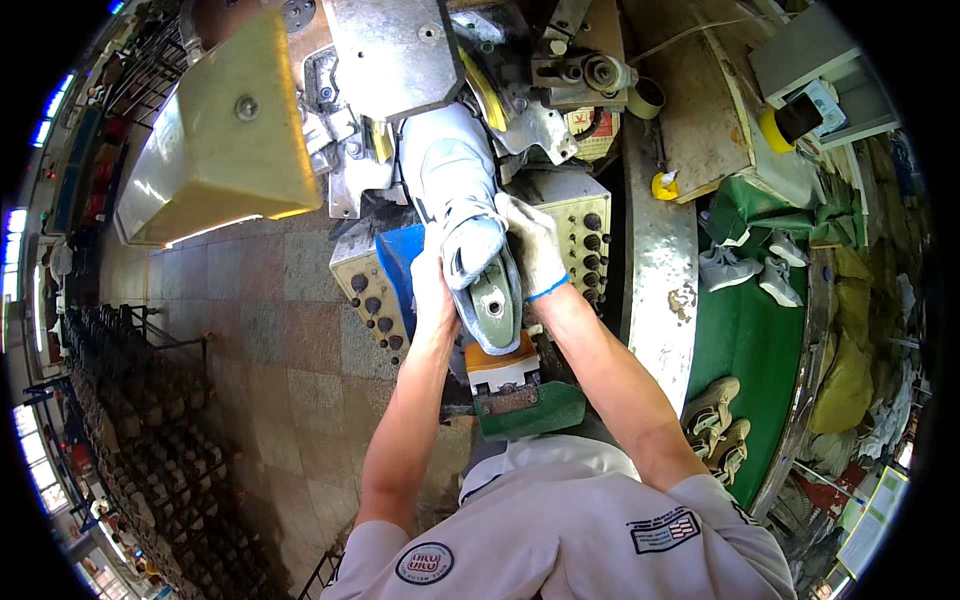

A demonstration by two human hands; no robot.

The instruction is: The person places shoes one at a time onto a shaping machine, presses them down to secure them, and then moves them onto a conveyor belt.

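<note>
A pale blue-white shoe upper (450, 170) sits on a green last (493, 310), its toe end under the metal plate (390, 55) of a machine and its open heel end toward me. My left hand (432, 285), which looks bare, is closed around the shoe's left side. On the other side my right hand (535, 245), in a white glove with a blue cuff, grips the shoe near its collar. Both hands' fingertips are partly hidden. Just below the heel is an orange-brown pad (500, 352) on a machine support.
Control boxes with dark knobs flank the shoe, left (362, 290) and right (592, 235). A yellowish guard (215, 140) juts out at upper left. Shoes (725, 268) lie on a green belt (745, 340) at right. Dark racks (150, 420) stand at lower left.
</note>
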